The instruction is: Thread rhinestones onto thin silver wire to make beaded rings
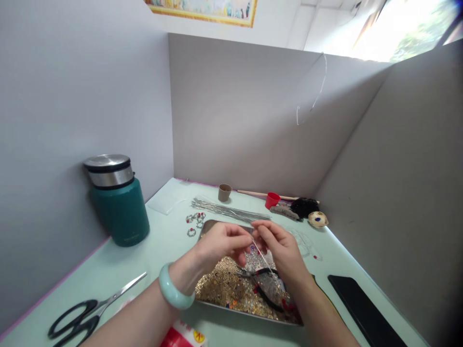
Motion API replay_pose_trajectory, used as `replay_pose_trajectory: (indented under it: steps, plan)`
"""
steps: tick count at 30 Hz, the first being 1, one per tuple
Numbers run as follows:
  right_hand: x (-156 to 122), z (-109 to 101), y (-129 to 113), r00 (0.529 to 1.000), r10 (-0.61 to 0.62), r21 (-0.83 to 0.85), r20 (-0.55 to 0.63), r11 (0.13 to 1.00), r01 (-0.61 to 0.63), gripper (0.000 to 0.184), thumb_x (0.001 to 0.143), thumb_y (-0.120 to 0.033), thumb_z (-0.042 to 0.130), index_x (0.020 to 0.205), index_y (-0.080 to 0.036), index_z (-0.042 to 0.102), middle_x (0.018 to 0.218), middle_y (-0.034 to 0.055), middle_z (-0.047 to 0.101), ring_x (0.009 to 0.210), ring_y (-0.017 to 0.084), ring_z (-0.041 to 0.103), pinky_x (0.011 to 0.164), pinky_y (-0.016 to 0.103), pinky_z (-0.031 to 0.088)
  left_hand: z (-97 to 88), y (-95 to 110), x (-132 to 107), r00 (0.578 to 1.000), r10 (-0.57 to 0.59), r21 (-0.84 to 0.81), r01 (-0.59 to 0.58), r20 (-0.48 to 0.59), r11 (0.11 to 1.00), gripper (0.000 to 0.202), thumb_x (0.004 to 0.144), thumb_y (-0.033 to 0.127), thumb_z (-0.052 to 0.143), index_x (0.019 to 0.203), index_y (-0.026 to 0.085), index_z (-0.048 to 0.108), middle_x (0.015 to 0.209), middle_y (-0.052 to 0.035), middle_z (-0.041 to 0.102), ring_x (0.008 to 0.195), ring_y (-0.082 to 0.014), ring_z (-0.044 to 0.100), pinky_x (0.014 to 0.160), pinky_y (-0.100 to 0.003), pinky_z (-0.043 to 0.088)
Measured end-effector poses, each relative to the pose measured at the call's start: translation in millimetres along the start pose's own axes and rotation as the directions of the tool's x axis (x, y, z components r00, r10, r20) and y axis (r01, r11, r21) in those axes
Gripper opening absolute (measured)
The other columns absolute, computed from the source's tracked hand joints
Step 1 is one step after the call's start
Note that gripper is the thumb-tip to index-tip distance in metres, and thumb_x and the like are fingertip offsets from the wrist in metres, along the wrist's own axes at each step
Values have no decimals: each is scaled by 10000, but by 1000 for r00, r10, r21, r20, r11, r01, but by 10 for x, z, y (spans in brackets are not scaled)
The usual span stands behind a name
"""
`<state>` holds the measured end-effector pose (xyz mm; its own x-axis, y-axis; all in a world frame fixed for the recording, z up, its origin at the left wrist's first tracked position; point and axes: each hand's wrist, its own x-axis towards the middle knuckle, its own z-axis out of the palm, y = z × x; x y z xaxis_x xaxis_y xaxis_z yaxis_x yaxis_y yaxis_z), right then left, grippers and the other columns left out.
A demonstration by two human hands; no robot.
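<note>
My left hand (224,243), with a pale green bangle (176,287) at its wrist, is closed with thumb and index finger pinched on a thin pale wire (263,259). Close against it, the fingers of my right hand (284,248) are also pinched together at the wire's upper end. The wire slants down between the hands. Below them is a metal tray (249,314) of gold and silver beads (220,284). Pliers with black handles (268,298) lie on the beads, partly hidden by my right hand.
Left stand a green flask (121,212) and scissors (92,311). Beyond the tray lie several beaded rings (191,232), a bundle of wires (227,209), a brown cup (224,193) and a red cup (272,200). A black phone-like slab (365,308) lies right. Grey partitions (242,111) enclose the table.
</note>
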<state>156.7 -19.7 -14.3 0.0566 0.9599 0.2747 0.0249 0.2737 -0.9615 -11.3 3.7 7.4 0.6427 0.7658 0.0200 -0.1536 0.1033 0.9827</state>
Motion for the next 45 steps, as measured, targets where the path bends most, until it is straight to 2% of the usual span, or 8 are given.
replay_pose_trajectory:
  steps: [5,15,21,24,28,34,41,45]
  plan:
    - [3,-66,-3,963,118,166,243,973,-161,190,765,-350,653,714,-170,616,584,-34,508,473,71,352,464,213,263,77,-66,8,993,-83,66,78,83,995,140,736,241,607,671,123,570,613,-10,586,445,-85,547,493,-230,436]
    - [-17,9,24,934,211,268,289,919,-291,243,778,-389,636,720,-190,510,558,-63,458,459,67,347,471,205,275,202,24,-14,991,45,468,19,-126,883,120,725,183,538,633,145,605,475,3,574,462,-128,570,488,-237,420]
    - [-12,70,60,946,241,322,216,897,-302,236,790,-383,623,737,-190,498,532,-58,475,447,80,413,446,202,288,162,-22,32,1000,-6,172,8,-13,985,162,785,231,524,696,121,603,588,-28,620,518,-125,597,579,-280,487]
    - [-25,112,73,972,212,329,96,915,-233,217,793,-365,622,752,-187,505,531,-56,479,445,80,412,436,199,288,133,-44,47,1000,-8,102,5,26,995,166,795,263,537,750,117,602,644,-41,625,568,-133,609,603,-293,491]
    - [-66,189,57,979,188,314,-82,937,-154,244,768,-385,642,720,-186,509,543,-61,475,460,84,409,445,209,319,131,-53,42,1000,22,84,-22,2,996,174,713,208,647,853,117,599,749,-63,650,658,-157,635,659,-312,496]
    - [-107,239,-19,975,133,255,-180,963,-84,229,755,-383,658,730,-193,532,648,-36,534,567,109,488,526,223,388,101,-65,44,1000,-5,-75,5,-2,997,260,799,353,586,877,109,633,831,-99,666,641,-146,639,621,-293,497]
    - [-116,213,3,972,7,20,-235,1000,-2,237,820,-436,567,767,-205,550,580,-45,465,510,110,389,489,228,322,42,-86,55,999,-19,-207,9,-50,978,272,775,356,627,885,111,675,752,-52,606,580,-100,546,577,-268,470]
    - [-156,274,-28,996,-22,-124,-88,992,11,246,825,-422,560,712,-203,557,558,-45,457,515,117,394,493,232,310,39,-80,60,981,-7,-182,-29,-194,983,299,746,372,657,904,120,687,642,-5,538,519,-65,439,475,-201,368]
